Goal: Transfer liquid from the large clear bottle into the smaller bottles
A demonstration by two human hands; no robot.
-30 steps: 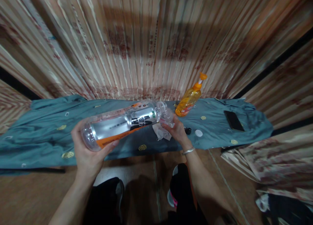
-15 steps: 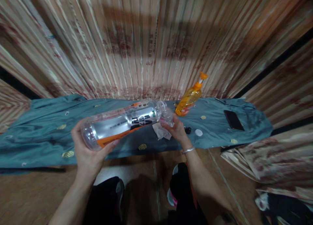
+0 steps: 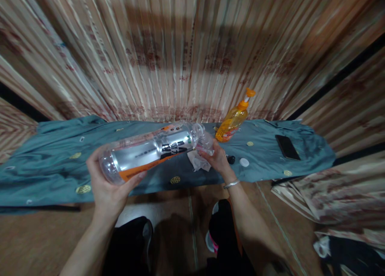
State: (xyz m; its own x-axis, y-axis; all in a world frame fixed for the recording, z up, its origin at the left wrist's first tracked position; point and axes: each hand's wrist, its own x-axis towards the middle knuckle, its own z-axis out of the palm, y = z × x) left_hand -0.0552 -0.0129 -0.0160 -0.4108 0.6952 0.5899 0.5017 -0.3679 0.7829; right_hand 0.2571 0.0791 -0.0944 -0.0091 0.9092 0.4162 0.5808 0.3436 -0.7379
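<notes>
I have the large bottle over the cloth-covered worktop, between both hands | long axis near-left to far-right, mouth at right | left hand, nearer it, wraps the base | right hand pinches a small clear container by that mouth; whether they touch, I can't tell

The change over the last second is very slight. The left hand, at the base of the long clear plastic bottle with a silver and orange label, has edged a touch to the left. The head-worn camera's view has tipped a little toward the near side.
</notes>
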